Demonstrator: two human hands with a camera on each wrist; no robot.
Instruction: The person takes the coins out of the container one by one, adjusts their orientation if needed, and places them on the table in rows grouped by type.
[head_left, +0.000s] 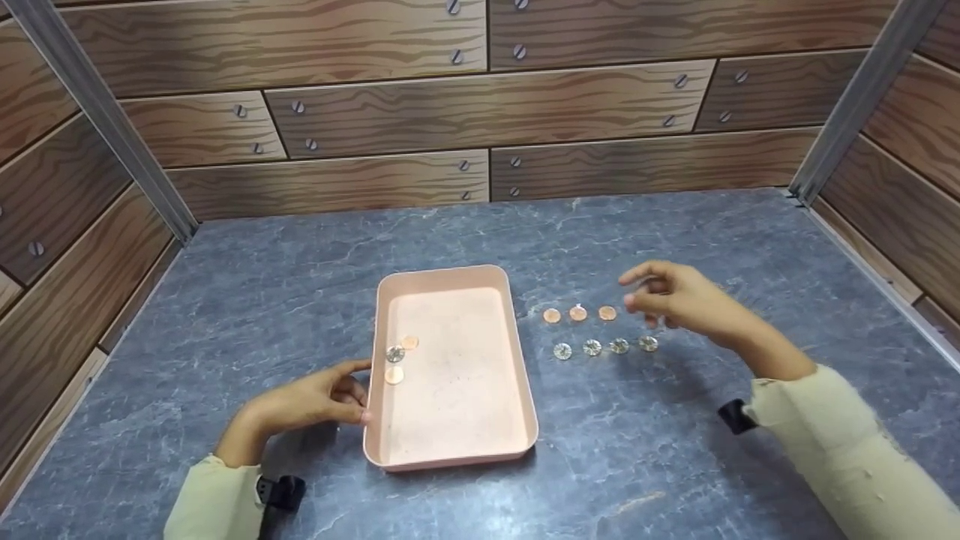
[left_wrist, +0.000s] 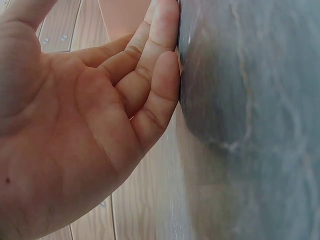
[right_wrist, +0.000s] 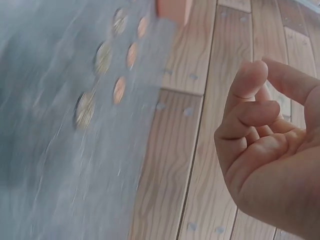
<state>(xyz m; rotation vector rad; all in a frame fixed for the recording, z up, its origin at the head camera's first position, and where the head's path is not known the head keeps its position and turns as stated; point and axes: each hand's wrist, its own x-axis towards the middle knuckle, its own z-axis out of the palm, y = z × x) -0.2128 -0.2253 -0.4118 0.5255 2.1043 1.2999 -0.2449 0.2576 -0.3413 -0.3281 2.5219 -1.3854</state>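
Note:
A shallow pink tray [head_left: 457, 454] stands on the table, with two copper-coloured discs and one silvery patterned disc [head_left: 395, 353] near its left wall. My left hand [head_left: 315, 397] rests on the table against the tray's outer left side, thumb and index fingertip at the wall. In the left wrist view, relaxed fingers [left_wrist: 162, 82] lie along the tabletop. To the right of the tray are a row of three copper-coloured discs [head_left: 577, 313] and, nearer me, a row of several silvery patterned discs [head_left: 592, 347]. My right hand [head_left: 679, 300] hovers at the copper row's right end, fingers loosely bent, holding nothing.
The blue-grey marbled tabletop [head_left: 300, 285] is bounded by wood-patterned panels [head_left: 375, 112] at the back and both sides. Metal posts [head_left: 855, 97] stand at the back corners. Each wrist carries a black strap with a small device [head_left: 283, 493].

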